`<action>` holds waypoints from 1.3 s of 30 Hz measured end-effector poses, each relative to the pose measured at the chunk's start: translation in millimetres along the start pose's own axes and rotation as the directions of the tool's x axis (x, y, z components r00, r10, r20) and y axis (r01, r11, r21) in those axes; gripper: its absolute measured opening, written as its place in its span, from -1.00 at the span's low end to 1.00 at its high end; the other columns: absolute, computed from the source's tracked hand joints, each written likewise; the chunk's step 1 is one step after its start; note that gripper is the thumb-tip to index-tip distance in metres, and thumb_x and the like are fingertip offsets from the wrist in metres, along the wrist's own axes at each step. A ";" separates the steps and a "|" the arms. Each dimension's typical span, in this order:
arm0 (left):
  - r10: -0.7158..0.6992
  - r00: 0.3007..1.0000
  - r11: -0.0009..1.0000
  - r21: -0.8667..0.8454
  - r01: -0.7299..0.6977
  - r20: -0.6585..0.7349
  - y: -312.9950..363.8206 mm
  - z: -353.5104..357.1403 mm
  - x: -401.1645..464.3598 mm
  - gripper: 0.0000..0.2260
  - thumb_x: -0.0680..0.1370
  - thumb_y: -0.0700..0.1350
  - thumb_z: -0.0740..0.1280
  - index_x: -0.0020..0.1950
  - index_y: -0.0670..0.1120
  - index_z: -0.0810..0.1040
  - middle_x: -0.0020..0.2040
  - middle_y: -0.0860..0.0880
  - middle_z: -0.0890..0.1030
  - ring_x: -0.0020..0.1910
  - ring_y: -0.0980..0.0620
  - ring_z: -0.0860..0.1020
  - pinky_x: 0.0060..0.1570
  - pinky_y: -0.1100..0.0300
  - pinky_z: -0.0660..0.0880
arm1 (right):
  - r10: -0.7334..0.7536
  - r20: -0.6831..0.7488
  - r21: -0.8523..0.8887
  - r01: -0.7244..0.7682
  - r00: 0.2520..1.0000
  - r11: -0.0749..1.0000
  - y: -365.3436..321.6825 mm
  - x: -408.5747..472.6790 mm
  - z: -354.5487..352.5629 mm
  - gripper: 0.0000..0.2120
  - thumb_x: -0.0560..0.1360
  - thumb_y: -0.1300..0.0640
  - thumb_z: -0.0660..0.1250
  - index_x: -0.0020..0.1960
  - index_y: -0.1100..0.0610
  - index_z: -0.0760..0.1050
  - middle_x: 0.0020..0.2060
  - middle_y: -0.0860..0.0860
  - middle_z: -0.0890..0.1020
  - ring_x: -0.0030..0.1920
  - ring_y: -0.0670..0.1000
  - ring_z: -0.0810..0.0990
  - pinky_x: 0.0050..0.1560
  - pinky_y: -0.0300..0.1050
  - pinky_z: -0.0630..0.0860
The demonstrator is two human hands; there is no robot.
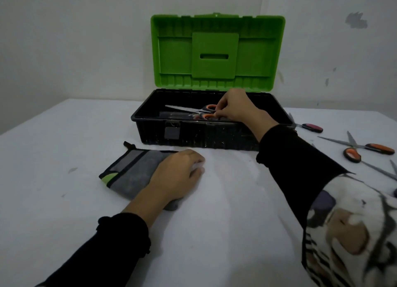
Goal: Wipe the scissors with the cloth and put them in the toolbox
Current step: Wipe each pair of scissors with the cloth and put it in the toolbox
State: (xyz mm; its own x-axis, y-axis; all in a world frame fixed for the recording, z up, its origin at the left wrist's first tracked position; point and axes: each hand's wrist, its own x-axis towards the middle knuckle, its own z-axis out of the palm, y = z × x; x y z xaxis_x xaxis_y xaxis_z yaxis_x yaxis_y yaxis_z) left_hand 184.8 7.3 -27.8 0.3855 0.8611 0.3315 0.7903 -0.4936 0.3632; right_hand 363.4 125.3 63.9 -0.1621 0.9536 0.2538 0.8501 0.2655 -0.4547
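**Setting the scissors down inside the box**

From the head camera, my right hand [233,108] is in the upper middle of the frame, reaching over the front rim of the toolbox [214,136]. Its fingers are curled and pinching the orange-and-black handles of the scissors [193,111], whose blades point toward the left of the frame, inside the black tray. I cannot tell whether the blades already rest on the bottom or hang just above it. The green lid [218,50] stands upright behind, well out of my way.

My left hand [178,175] lies at the centre left, fingers relaxed and flat, resting on the right end of the folded grey cloth [131,173] on the white table [53,136].

To finish this step well, I judge I should lower the handles until the whole pair lies flat, then loosen my fingers only once it is supported, so nothing drops or clatters. Lifting my hand straight up should keep my sleeve off the rim.

At the right edge of the frame more scissors [369,148] lie on the table, beside the box.
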 end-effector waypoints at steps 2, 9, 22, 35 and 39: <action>-0.009 1.000 1.000 -0.009 0.009 0.001 0.6 0.2 0.0 -0.72 0.54 -0.06 0.28 0.22 -0.09 0.53 0.18 -0.01 0.57 0.13 0.01 0.52 0.18 0.11 0.44 | -0.004 0.069 -0.059 0.008 0.998 0.998 -3.8 7.9 0.5 -0.88 0.41 0.24 0.45 -0.08 0.27 0.67 -0.12 0.17 0.69 -0.12 0.04 0.63 -0.12 -0.21 0.49; 0.004 1.000 1.000 0.009 -0.003 -0.012 1.1 -0.7 0.7 -0.72 0.52 -0.04 0.26 0.19 -0.08 0.54 0.14 0.00 0.59 0.09 0.02 0.53 0.13 0.09 0.47 | 0.017 0.138 -0.035 -0.012 0.990 0.999 -5.0 12.8 1.6 -0.88 0.42 0.25 0.43 -0.05 0.24 0.67 -0.14 0.13 0.69 -0.17 -0.04 0.59 -0.18 -0.25 0.49; 0.166 0.983 0.968 0.178 -0.177 0.074 67.5 11.0 -4.8 -0.77 0.57 -0.06 0.18 0.18 -0.01 0.53 0.15 0.01 0.55 0.12 -0.01 0.50 0.07 0.08 0.44 | -0.151 -0.358 -0.091 0.126 0.921 0.988 20.1 -90.5 -28.0 -0.87 0.47 0.16 0.31 -0.11 0.13 0.65 -0.21 0.05 0.68 -0.18 0.03 0.59 -0.09 -0.10 0.54; 0.172 0.985 0.979 -0.111 -0.169 0.027 112.4 45.1 -23.8 -0.79 0.52 -0.01 0.21 0.06 -0.01 0.57 0.02 0.02 0.56 0.03 0.06 0.49 0.09 0.07 0.45 | 0.369 -0.383 -0.231 -0.475 0.847 0.849 135.3 -188.6 -49.4 -0.87 0.44 0.30 0.28 -0.04 0.23 0.55 -0.04 0.14 0.59 -0.02 0.15 0.57 -0.07 -0.09 0.52; 0.178 0.984 0.976 -0.131 -0.173 0.027 109.7 47.5 -21.0 -0.71 0.45 0.07 0.15 0.04 0.02 0.56 0.00 0.06 0.54 0.01 0.09 0.48 0.08 0.10 0.44 | 0.421 -0.316 -0.278 -0.507 0.851 0.816 149.3 -184.7 -46.3 -0.89 0.44 0.29 0.23 -0.26 0.19 0.43 -0.22 0.13 0.52 -0.10 0.15 0.55 -0.21 -0.11 0.45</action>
State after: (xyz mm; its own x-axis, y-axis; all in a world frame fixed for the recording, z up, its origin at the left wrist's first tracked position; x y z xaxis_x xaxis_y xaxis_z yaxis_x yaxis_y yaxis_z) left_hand 286.0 -59.2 -36.2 0.5330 0.7624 0.3668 0.6424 -0.6468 0.4110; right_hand 543.4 -17.8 -11.3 0.3779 0.8779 0.2941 0.9151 -0.3059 -0.2627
